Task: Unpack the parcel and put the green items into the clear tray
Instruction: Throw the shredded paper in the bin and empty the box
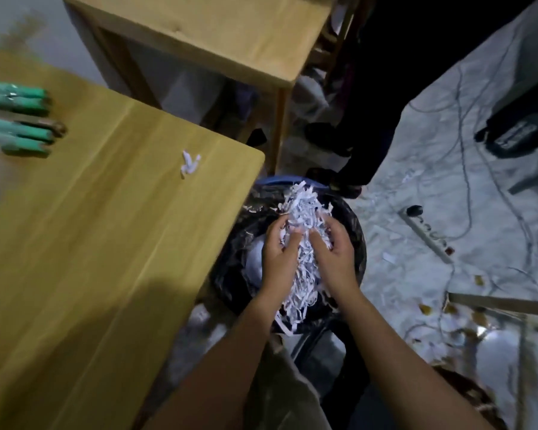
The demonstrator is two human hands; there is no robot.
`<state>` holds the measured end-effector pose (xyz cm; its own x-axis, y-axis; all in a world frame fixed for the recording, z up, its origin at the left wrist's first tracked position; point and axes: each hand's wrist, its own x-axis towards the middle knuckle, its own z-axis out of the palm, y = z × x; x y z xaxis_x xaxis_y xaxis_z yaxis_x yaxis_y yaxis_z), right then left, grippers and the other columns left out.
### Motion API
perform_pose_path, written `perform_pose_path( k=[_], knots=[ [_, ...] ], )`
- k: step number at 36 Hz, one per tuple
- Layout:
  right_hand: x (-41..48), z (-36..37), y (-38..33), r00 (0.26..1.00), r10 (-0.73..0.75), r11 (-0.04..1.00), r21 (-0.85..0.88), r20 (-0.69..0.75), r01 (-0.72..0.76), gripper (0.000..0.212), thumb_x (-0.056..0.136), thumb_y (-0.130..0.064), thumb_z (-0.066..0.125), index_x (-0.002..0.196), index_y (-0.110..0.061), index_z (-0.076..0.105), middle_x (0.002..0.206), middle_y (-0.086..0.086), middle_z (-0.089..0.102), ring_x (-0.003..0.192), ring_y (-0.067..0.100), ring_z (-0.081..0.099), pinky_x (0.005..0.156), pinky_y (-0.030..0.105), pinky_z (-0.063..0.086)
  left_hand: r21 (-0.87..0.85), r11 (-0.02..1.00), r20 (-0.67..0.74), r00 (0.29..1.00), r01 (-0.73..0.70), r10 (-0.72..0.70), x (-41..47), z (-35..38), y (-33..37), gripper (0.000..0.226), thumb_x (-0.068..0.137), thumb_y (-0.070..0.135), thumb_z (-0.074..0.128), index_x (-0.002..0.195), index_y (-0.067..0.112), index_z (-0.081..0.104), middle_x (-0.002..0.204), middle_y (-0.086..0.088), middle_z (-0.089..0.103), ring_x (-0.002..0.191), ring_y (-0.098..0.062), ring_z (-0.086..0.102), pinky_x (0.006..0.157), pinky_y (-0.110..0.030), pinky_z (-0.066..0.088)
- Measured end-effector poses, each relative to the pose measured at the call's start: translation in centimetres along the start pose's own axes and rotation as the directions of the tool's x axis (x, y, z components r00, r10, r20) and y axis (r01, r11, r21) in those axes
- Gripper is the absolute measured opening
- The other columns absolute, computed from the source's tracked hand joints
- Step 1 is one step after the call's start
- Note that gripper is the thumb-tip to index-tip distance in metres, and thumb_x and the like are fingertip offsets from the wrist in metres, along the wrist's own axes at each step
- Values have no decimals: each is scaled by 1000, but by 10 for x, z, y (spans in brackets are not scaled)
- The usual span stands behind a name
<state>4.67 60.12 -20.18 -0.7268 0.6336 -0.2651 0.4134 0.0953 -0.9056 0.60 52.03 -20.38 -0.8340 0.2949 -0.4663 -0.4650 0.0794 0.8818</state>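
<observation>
Both my hands hold a bundle of white shredded paper (305,218) over a round bin lined with a black bag (230,274), just off the table's right edge. My left hand (278,252) grips the bundle from the left, fingers curled into it. My right hand (333,246) cups it from the right. Strands hang down between my wrists. Several green items (16,119) lie side by side at the far left of the yellow wooden table (106,243); the clear tray around them is too blurred to make out.
A small scrap of shredded paper (190,164) lies on the table near its right corner. A second wooden table (215,35) stands behind. The floor at right carries a power strip (429,237), cables and a black case (519,131). A person in dark clothes (370,119) stands beyond the bin.
</observation>
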Motion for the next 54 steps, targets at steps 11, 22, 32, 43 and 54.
perform_pose_path(
  k=[11, 22, 32, 43, 54],
  knots=[
    [30, -10, 53, 990, 109, 982, -162, 92, -93, 37, 89, -11, 58, 125, -18, 56, 130, 6, 56, 118, 16, 52, 92, 21, 38, 389, 921, 58, 998, 2, -26, 53, -16, -53, 27, 90, 7, 55, 117, 8, 58, 127, -7, 55, 119, -20, 51, 105, -32, 40],
    [22, -21, 41, 994, 99, 959, -271, 47, -82, 54, 80, 16, 39, 124, -10, 58, 131, 13, 57, 107, 14, 59, 77, 0, 36, 554, 826, 149, 989, -104, 25, 41, -13, -34, 33, 94, 13, 48, 126, 9, 53, 141, -6, 47, 135, -19, 37, 113, -37, 31],
    [7, -20, 2, 999, -7, 956, -294, -40, -5, 31, 86, -3, 59, 117, -6, 62, 112, 14, 68, 100, 19, 65, 83, 15, 44, 604, 750, 216, 961, -269, 171, 11, -21, 14, 36, 95, 15, 45, 131, 11, 49, 143, -2, 44, 132, -14, 39, 99, -9, 25],
    [-13, -16, -49, 994, -32, 892, -446, 100, 73, 68, 79, 13, 44, 140, -16, 39, 134, 17, 51, 113, 30, 56, 76, 14, 38, 619, 644, 246, 889, -450, 385, -30, -60, 84, 39, 96, 16, 44, 135, 13, 45, 144, -1, 43, 134, -10, 37, 104, -12, 24],
    [-20, 9, -109, 974, -223, 918, -329, 28, 220, 18, 88, -4, 57, 104, -2, 66, 99, 16, 70, 89, 18, 64, 83, 22, 47, 726, 651, -159, 868, -220, 471, -55, -183, 108, 40, 95, 17, 43, 134, 8, 45, 144, -6, 42, 137, -16, 33, 111, -27, 25]
  ],
)
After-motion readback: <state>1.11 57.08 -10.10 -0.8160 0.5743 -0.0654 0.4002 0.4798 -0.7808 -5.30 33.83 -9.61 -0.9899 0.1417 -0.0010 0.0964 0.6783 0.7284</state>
